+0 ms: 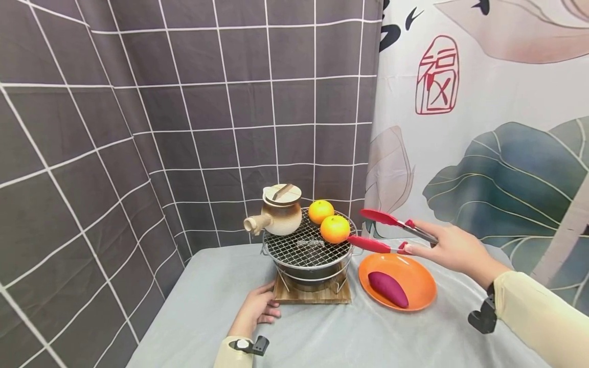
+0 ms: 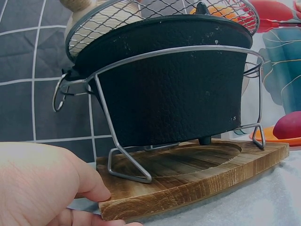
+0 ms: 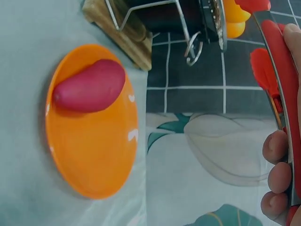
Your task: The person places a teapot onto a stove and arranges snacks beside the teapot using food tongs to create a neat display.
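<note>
My left hand (image 1: 258, 305) pinches the front left corner of a wooden board (image 2: 197, 188), its thumb on top. On that board a black stove (image 2: 174, 94) stands in a wire frame, topped by a round wire mesh (image 1: 303, 255). Two oranges, a front one (image 1: 335, 229) and a back one (image 1: 321, 211), sit on the mesh beside a clay teapot (image 1: 284, 220). With my right hand (image 1: 457, 253) I grip red-tipped metal tongs (image 1: 377, 244). The tongs are spread, the lower tip close to the front orange; contact cannot be told.
Right of the board, an orange plate (image 1: 421, 286) bears a purple sweet potato (image 1: 388, 289). A pale cloth (image 1: 193, 317) covers the table. Behind hang a dark grid-patterned curtain (image 1: 193, 128) and a white printed curtain (image 1: 395, 92).
</note>
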Demonstrator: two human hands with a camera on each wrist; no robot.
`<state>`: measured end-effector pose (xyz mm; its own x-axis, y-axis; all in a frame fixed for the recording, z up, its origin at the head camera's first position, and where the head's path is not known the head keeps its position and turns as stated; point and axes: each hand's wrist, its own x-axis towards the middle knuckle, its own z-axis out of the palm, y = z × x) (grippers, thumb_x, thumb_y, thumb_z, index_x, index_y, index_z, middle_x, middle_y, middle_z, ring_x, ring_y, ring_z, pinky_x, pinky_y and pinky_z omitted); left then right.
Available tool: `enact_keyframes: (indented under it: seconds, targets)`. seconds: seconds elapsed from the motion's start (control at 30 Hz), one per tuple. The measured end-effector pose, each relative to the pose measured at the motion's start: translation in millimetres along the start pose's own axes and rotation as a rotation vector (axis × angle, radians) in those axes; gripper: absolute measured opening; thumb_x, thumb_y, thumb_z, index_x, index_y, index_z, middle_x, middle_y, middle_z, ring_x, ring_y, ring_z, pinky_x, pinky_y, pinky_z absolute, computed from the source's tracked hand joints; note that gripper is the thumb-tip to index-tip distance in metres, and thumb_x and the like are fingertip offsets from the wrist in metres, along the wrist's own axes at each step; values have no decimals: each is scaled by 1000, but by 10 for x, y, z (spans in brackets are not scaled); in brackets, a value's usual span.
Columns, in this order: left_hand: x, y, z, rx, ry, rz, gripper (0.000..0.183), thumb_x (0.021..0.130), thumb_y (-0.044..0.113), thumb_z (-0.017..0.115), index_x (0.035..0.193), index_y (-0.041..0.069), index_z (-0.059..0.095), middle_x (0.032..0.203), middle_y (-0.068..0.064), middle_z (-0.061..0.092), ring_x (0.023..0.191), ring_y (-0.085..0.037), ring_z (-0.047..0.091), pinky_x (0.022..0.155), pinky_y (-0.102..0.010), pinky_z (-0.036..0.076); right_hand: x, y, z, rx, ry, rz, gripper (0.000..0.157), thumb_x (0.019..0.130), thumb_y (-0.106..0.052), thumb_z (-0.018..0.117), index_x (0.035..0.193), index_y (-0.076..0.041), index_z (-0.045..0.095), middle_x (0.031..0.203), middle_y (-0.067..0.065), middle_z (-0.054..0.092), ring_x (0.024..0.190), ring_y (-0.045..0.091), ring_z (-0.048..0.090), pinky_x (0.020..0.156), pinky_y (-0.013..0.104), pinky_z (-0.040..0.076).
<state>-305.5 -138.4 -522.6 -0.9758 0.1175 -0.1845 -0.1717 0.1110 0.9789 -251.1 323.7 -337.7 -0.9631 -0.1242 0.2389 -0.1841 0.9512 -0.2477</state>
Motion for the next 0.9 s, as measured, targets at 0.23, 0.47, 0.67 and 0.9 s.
enact_keyframes:
  seconds: [0.23, 0.47, 0.67, 0.9]
  targets:
    - [-12, 9, 1, 1, -1, -1, 62, 94, 9, 48, 154, 2, 36, 84, -12, 63, 55, -14, 66, 45, -23, 53, -122, 165, 49, -13, -20, 22, 93, 85, -69, 64, 150, -6, 46, 77, 0, 61, 72, 18, 55, 52, 32, 50]
    - [-12, 13, 3, 0, -2, -5, 62, 94, 9, 48, 155, 1, 36, 84, -12, 62, 55, -14, 66, 44, -23, 53, -240, 381, 117, -45, -14, 32, 93, 84, -71, 64, 146, -4, 51, 106, 22, 70, 87, 35, 65, 59, 46, 59]
    - [-9, 20, 4, 0, 0, -12, 62, 94, 9, 48, 155, 2, 36, 84, -12, 62, 55, -14, 66, 44, -23, 53, -323, 499, 211, -68, -24, 31, 90, 85, -71, 62, 145, -5, 53, 129, 33, 60, 101, 48, 64, 66, 58, 58]
    - [-15, 17, 2, -11, -4, -7, 63, 93, 9, 49, 155, 2, 36, 83, -12, 61, 55, -13, 66, 44, -23, 53, -370, 550, 361, -50, -101, 77, 93, 85, -72, 61, 145, -1, 52, 121, 34, 63, 102, 50, 63, 64, 57, 59]
